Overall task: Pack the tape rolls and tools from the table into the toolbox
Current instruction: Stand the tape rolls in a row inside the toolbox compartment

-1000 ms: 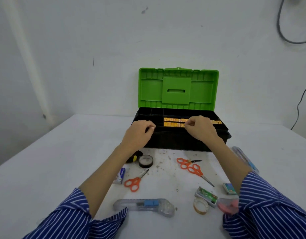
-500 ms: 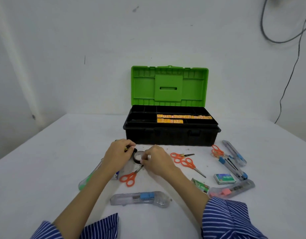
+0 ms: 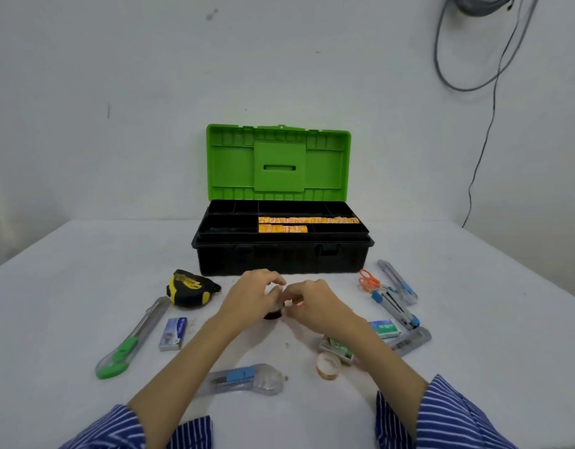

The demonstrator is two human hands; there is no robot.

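Observation:
The black toolbox [image 3: 279, 257] stands open at the back of the white table, its green lid [image 3: 279, 163] upright and yellow packs [image 3: 307, 220] in its top tray. In front of it my left hand [image 3: 252, 298] curls over a black tape roll [image 3: 273, 315], which is mostly hidden. My right hand [image 3: 313, 307] meets it from the right, fingertips curled and pinching at the roll; the pinched spot is blurred. A clear tape roll [image 3: 327, 364] lies by my right forearm.
On the left lie a yellow-black tape measure [image 3: 190, 288], a green utility knife [image 3: 130, 341] and a blue staple box [image 3: 173, 332]. A clear cutter [image 3: 244, 379] lies near me. On the right are orange scissors [image 3: 368, 281], several cutters [image 3: 398, 281] and a green staple box [image 3: 384, 328].
Both hands came back from the toolbox rim to the table and closed together on the black tape roll. The view has shifted, so the tape measure now shows.

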